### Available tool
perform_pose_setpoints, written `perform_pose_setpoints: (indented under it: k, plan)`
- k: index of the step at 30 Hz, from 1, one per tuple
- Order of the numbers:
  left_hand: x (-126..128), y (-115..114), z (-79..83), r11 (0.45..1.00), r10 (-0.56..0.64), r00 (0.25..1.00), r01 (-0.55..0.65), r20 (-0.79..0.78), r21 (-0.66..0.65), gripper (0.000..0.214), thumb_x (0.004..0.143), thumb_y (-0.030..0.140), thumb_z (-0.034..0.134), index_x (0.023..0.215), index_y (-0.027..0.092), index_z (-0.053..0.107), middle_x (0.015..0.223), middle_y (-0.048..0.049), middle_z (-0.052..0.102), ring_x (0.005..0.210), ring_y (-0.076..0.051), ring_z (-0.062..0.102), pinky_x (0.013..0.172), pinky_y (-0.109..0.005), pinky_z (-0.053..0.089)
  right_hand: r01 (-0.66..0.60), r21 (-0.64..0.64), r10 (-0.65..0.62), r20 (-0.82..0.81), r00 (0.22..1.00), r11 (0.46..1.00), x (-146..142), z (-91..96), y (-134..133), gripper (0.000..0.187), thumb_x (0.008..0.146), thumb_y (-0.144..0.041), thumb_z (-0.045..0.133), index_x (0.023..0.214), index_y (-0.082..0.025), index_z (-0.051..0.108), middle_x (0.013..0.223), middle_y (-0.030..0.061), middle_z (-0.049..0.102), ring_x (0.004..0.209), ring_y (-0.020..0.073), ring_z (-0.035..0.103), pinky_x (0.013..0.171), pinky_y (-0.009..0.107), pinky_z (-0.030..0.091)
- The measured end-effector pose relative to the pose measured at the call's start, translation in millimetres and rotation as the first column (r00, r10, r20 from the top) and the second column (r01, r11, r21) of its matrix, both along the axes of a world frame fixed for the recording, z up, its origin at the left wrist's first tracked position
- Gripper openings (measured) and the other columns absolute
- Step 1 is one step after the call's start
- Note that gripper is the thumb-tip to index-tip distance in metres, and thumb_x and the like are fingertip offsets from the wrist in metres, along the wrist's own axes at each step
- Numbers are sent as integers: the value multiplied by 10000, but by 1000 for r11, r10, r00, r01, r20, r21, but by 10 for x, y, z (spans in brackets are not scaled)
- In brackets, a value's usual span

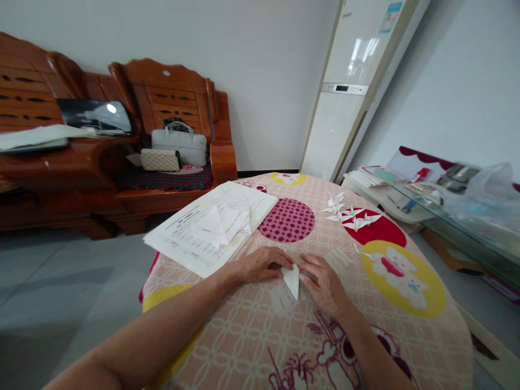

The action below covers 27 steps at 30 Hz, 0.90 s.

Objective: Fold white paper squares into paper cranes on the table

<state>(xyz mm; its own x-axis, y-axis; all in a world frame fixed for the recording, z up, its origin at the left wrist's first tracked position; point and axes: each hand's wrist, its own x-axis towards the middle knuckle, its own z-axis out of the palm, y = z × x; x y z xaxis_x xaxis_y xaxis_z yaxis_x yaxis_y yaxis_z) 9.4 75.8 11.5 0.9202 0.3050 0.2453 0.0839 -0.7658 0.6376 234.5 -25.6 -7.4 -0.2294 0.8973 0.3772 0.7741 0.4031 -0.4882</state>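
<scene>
A small white folded paper (pixel 291 283), kite-shaped with its point toward me, lies on the patterned tablecloth (pixel 239 346). My left hand (pixel 268 264) comes in from the left, its curled fingers gripping the upper left edge of the paper. From the right, my right hand (pixel 325 283) has its bent thumb and fingers closed at the paper's upper right edge. The fingers partly hide the top of the fold. Several white paper cranes (pixel 359 219) stand together farther back on the right.
Printed sheets (pixel 184 233) are stacked at the table's left, with folded white papers (pixel 219 225) on top. A glass-topped stand (pixel 430 203) with a plastic bag (pixel 493 189) adjoins on the right. Beyond are wooden seats (pixel 162 81) with bags and a tall air conditioner (pixel 333 119).
</scene>
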Motion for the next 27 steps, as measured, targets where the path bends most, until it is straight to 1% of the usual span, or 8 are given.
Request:
perform_pose_setpoints:
  k: [4,8,13,18,20,22,24,27]
  plan:
    - [13,17,-21,998,25,1000,-24,18,-60,292,873,260,596,1148,198,675,1189,-119,658,1141,-207,592,997,-336,443,-5,5,5,19,1000,1000,-22,38,-9,268,886,-250,544,1099,-189,695,1240,137,619,1170,267,545,1000,469,453]
    - [16,0,-26,998,33,999,-31,34,-57,262,876,280,599,1104,195,696,1179,-127,661,1112,-210,608,973,-340,462,-8,6,8,30,1000,1000,-41,41,-5,254,877,-269,562,1078,-201,701,1245,133,614,1162,274,548,989,469,458]
    - [41,-61,-13,998,24,999,-26,37,55,283,904,266,555,1152,188,667,1190,-130,653,1133,-208,587,986,-337,450,23,6,-23,24,999,1000,-72,9,-7,298,847,-269,604,1120,-180,683,1259,148,600,1176,283,533,1006,478,445]
    - [126,-178,29,986,79,997,-78,0,149,269,925,268,514,1136,184,657,1169,-128,652,1100,-214,594,958,-342,463,39,-11,-39,-20,999,999,-80,18,-19,368,812,-226,627,1178,-199,661,1267,135,595,1172,280,540,1000,477,454]
    - [146,-205,48,983,97,995,-95,-2,159,264,927,267,510,1126,174,655,1145,-131,657,1079,-217,601,940,-338,469,46,-9,-46,-24,999,999,-83,43,-25,342,812,-218,626,1149,-194,676,1246,136,608,1156,282,549,991,474,460]
    - [144,-206,64,985,94,996,-93,3,147,262,922,265,520,1127,170,651,1130,-129,661,1074,-218,602,934,-332,468,26,-7,-26,-3,1000,1000,-96,78,-34,294,811,-210,637,1099,-192,694,1232,129,619,1142,282,551,980,469,466]
    - [125,-184,77,989,76,997,-76,8,124,267,908,267,546,1139,176,647,1142,-122,659,1090,-218,596,941,-326,462,-2,3,2,42,999,1000,-118,115,-46,234,807,-189,653,1035,-193,707,1211,117,630,1121,279,550,966,461,472]
    - [91,-138,80,993,58,998,-58,7,105,280,888,263,578,1148,185,647,1170,-115,653,1111,-218,588,957,-325,453,-42,7,40,133,990,999,-156,152,-65,174,808,-152,651,970,-195,700,1114,99,659,1054,268,563,919,441,491]
